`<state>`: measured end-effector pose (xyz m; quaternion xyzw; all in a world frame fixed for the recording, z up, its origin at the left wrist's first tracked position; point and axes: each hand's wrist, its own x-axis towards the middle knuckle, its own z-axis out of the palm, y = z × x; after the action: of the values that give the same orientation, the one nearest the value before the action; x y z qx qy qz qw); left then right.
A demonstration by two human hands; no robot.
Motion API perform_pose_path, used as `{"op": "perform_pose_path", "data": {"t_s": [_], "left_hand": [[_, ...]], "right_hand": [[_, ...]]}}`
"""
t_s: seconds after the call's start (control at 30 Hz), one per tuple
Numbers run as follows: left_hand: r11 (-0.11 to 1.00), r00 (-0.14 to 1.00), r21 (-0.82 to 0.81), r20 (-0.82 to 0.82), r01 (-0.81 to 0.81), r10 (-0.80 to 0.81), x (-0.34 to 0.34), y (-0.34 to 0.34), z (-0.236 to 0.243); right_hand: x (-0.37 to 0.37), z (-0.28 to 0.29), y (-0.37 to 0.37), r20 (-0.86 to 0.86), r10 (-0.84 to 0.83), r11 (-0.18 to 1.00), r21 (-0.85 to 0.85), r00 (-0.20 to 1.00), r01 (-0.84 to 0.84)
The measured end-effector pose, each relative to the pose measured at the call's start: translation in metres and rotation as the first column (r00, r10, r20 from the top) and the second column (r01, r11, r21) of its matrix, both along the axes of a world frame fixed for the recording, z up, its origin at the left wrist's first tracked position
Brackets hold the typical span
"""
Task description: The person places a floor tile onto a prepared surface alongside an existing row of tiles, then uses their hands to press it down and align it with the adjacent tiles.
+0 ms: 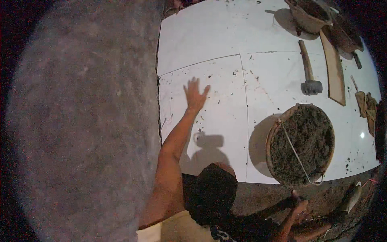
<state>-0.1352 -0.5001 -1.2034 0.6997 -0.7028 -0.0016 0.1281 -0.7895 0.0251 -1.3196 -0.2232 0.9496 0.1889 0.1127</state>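
Note:
My left hand (pixel 195 94) reaches out over the white tiled surface (pixel 201 36), palm down with its fingers spread; it holds nothing. Small dark crumbs are scattered around it on the tiles. Low on the right, my right hand (pixel 299 207) is in dim light just below a round bucket (pixel 269 155), apart from it. Its thumb points up and the other fingers are loosely bent, with nothing visible in them. Dark, crumbly mortar or soil (pixel 302 141) fills the bucket, and a thin wire handle (pixel 293 147) lies across the top.
Beyond the bucket lies a mallet (pixel 311 86) with a wooden handle, beside a wooden board (pixel 333 72). Two dirty containers (pixel 308 18) stand at the far right. A crumpled brown cloth or glove (pixel 365 107) lies near the right edge. Bare grey concrete (pixel 88 121) spans the left side.

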Motion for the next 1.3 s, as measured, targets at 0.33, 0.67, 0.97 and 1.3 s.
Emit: {"op": "perform_pose_path", "data": {"t_s": [0.33,0.67,0.97,1.3], "left_hand": [[0.94,0.936,0.059,0.127,-0.337,0.328,0.101,-0.056,0.034],[0.825,0.863,0.266,0.24,-0.499,0.445,0.162,-0.08,0.02],[0.887,0.866,0.187,0.372,-0.423,0.335,0.122,-0.087,0.012],[0.962,0.965,-0.148,-0.167,-0.228,0.203,0.048,-0.032,-0.004]], "right_hand": [[-0.02,0.02,0.008,0.04,-0.077,0.997,-0.004,0.996,0.077],[-0.035,0.032,0.021,0.025,-0.123,0.992,-0.003,0.992,0.123],[-0.039,0.038,0.005,0.056,-0.144,0.989,-0.034,0.988,0.146],[-0.016,0.039,-0.031,0.123,-0.15,0.986,-0.055,0.981,0.157]]}}
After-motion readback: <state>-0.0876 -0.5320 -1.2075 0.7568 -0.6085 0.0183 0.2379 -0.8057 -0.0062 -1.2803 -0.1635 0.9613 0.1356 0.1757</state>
